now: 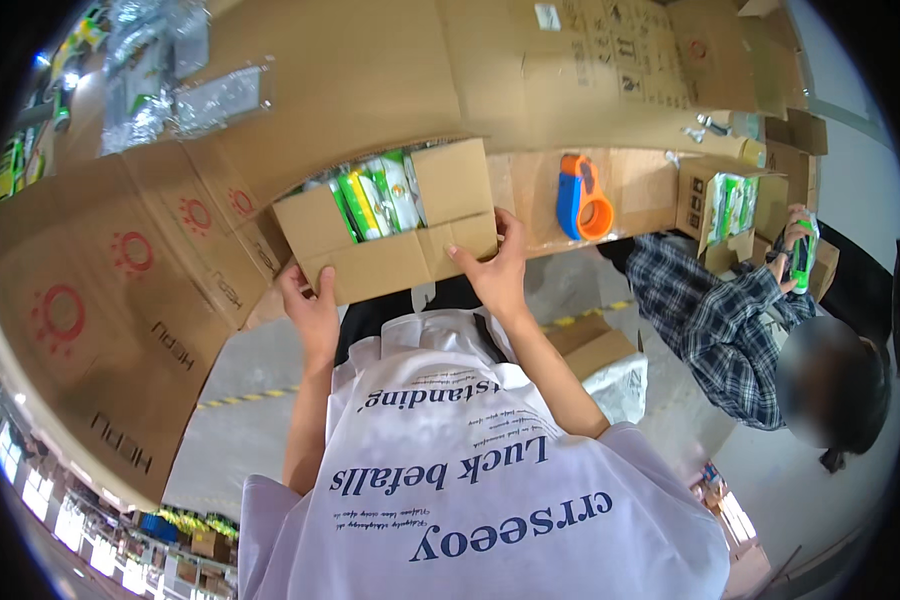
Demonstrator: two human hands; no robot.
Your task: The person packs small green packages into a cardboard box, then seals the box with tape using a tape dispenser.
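Note:
A cardboard box (390, 262) with its flaps spread stands at the near edge of the table. Green, white and yellow packages (375, 198) fill its opening. My left hand (310, 303) grips the box's near left corner, thumb on the near flap. Around the near right corner curls my right hand (495, 262), its thumb resting on the flap and its fingers along the side. An orange and blue tape dispenser (573, 195) lies to the right of the box.
Flattened cardboard (370, 80) covers the table. Clear plastic packages (220, 95) lie at the far left. On the right, a co-worker in a plaid shirt (710, 330) holds a green package (803, 250) beside another filled box (715, 205). A carton (595, 350) stands on the floor.

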